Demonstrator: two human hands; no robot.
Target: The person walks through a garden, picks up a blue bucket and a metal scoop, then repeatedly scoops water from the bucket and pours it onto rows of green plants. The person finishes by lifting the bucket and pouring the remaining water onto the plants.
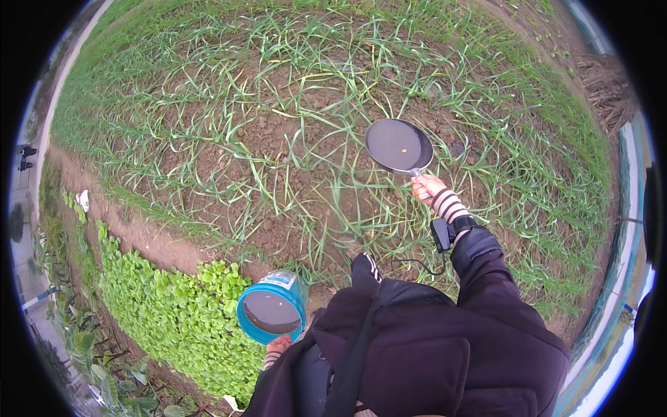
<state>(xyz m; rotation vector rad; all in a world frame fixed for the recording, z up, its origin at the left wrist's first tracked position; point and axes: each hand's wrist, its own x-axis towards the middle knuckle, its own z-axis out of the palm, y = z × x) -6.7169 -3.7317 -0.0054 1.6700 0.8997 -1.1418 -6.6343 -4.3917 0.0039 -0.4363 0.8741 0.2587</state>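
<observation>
A dark round pan (pixel 398 146) filled with murky grey-brown liquid hangs over the leafy rows, a small yellow bit afloat in it. Its grey handle is gripped by my right hand (pixel 427 188), whose wrist carries a black strapped device with a cable. At my left side a blue plastic bucket (pixel 271 313) holds similar murky liquid with specks on its surface. My left hand (pixel 280 344) is at the bucket's near rim, partly hidden by my jacket; its fingers appear curled there. Long-leaved, onion-like plants (pixel 292 130) grow in brown soil beneath the pan.
A dense bed of low, light-green leafy plants (pixel 172 302) borders the bucket. Bare soil forms a strip (pixel 151 240) at left. My dark shoe (pixel 366 268) stands among the rows. Dry stalks (pixel 607 91) lie at the right, beside a netting-like barrier (pixel 617 250).
</observation>
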